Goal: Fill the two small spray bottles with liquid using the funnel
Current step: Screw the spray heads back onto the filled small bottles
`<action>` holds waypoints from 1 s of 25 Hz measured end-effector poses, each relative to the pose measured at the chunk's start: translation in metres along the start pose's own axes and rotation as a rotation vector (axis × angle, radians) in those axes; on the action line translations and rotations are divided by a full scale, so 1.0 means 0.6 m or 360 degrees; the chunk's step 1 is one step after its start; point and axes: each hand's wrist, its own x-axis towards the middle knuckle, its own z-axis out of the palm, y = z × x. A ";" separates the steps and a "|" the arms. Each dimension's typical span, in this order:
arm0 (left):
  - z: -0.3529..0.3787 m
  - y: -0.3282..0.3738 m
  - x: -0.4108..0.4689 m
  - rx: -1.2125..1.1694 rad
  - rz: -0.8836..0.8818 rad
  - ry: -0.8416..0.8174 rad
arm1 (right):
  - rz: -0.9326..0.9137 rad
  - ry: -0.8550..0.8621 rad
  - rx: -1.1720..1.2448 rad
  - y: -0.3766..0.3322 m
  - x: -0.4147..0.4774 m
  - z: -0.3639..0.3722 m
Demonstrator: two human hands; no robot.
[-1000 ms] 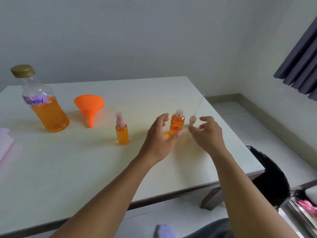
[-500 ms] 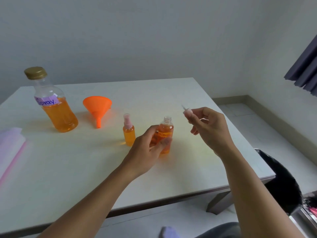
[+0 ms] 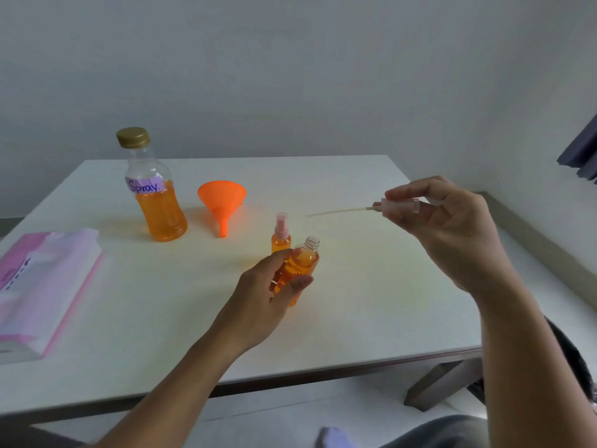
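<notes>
Left hand [image 3: 258, 302] gripping uncapped bottle [image 3: 302, 263], print blurred, right hand [image 3: 452, 227] pinching pump [image 3: 400, 206], big bottle [image 3: 158, 202] marked "Spray"

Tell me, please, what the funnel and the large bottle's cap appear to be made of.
The funnel looks like plastic: uniform bright orange, smooth, thin-walled. The large bottle's cap is gold with a dull sheen; painted metal or plastic, I cannot tell.

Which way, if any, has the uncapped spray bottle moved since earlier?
Yes: gripped by the left hand, the uncapped spray bottle moved leftward, now close beside the standing capped spray bottle.
</notes>
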 end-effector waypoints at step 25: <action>0.021 0.000 0.007 0.0215 0.0071 -0.0091 | 0.0013 -0.0546 -0.0933 0.025 -0.013 0.083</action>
